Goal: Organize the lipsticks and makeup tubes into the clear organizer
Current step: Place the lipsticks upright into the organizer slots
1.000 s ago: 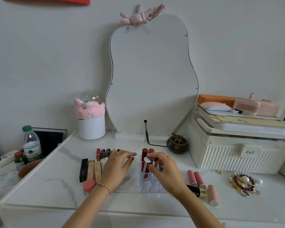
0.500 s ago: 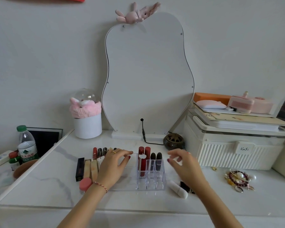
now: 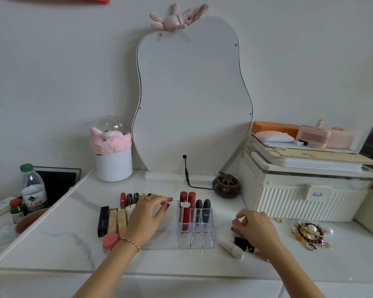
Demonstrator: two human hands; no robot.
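White bench (image 3: pixel 52 244): clear organizer (image 3: pixel 195 233) at centre, holding two red lipsticks (image 3: pixel 186 209) and two black tubes (image 3: pixel 202 209) upright in its rear compartments. Left hand (image 3: pixel 144 218), fingers relaxed, rests on the organizer's left part; right hand (image 3: pixel 254 229) pinches a pink lipstick (image 3: pixel 236 223) just right of it. White tube (image 3: pixel 230 247) lies beside a black case (image 3: pixel 244 246).

The organizer (image 3: pixel 195 235) holds four tubes: two red (image 3: pixel 186 208), two black (image 3: pixel 202 210). Two bottles (image 3: pixel 32 190) stand at left. One white tube (image 3: pixel 230 247) and one black case (image 3: pixel 244 245) lie right.
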